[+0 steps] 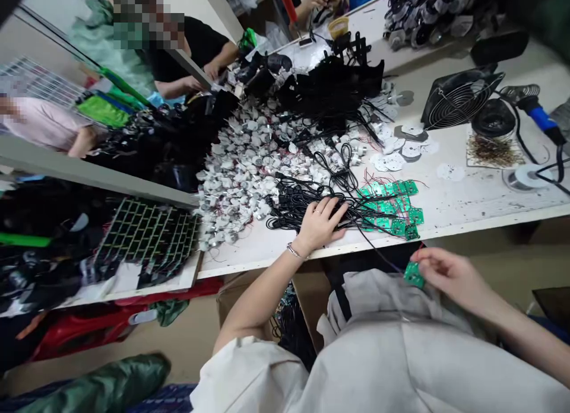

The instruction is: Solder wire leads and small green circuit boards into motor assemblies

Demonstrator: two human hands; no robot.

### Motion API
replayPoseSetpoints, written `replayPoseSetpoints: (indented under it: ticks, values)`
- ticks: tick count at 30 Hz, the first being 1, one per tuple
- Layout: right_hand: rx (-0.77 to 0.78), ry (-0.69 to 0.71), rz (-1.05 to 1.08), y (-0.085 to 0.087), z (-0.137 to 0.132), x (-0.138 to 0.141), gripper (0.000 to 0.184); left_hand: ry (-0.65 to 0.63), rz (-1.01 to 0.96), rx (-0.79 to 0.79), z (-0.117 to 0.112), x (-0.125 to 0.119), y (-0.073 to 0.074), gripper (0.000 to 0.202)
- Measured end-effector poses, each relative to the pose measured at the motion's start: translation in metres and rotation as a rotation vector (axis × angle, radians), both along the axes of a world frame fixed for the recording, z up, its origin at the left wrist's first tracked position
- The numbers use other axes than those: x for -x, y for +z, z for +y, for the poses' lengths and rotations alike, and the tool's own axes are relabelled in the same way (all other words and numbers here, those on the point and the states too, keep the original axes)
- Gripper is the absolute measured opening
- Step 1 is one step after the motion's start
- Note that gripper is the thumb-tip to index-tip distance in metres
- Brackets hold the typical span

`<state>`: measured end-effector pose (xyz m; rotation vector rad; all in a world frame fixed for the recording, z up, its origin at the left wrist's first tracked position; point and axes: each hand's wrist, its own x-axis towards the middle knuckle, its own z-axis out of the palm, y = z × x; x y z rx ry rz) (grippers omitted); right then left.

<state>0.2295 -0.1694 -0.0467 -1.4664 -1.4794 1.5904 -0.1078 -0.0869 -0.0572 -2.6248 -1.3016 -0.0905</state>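
Observation:
My left hand (321,224) lies on a bundle of black cables (289,208) near the table's front edge, its fingers spread over them. Between the thumb and fingers of my right hand (447,273), a small green circuit board (414,275) is pinched in front of the edge, over my lap. A black cable runs from this board back toward the bundle, and a bit of red wire shows at its top. Several more green circuit boards (389,206) with thin red wires lie at the bundle's right end.
A large heap of small white-and-metal parts (249,164) covers the table's left part, with black parts (333,86) behind. To the right stand a fan (461,98), a blue-handled soldering iron (541,116) and a solder spool (529,177). Other people (196,51) sit across the table.

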Motion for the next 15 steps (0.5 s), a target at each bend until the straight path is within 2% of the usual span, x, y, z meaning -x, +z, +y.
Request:
replayPoseSetpoints:
  ticks: [3, 4, 6, 9, 11, 13, 15]
  values:
    - [-0.530, -0.120, -0.387, -0.001, 0.036, -0.013, 0.030, 0.022, 0.007, -0.083, 0.002, -0.002, -0.001, 0.051]
    - [-0.664, -0.136, -0.495, -0.008, 0.051, -0.012, 0.034, 0.027, 0.007, -0.108, 0.003, -0.001, -0.002, 0.047]
    - [-0.824, -0.108, -0.619, -0.022, 0.075, -0.002, 0.042, 0.032, 0.007, -0.152, 0.006, 0.002, -0.004, 0.042]
    - [-0.836, 0.078, -0.755, -0.035, 0.094, 0.021, 0.048, 0.008, 0.001, -0.231, 0.015, 0.014, -0.006, 0.040]
    - [-0.782, 0.191, -0.816, -0.032, 0.099, 0.035, 0.049, -0.018, -0.008, -0.264, 0.028, 0.027, -0.007, 0.039]
    - [-0.728, 0.245, -0.851, -0.025, 0.106, 0.050, 0.051, -0.054, -0.015, -0.271, 0.046, 0.043, -0.009, 0.038]
    - [-0.687, 0.271, -0.841, -0.019, 0.118, 0.065, 0.054, -0.036, -0.018, -0.243, 0.067, 0.059, -0.008, 0.038]
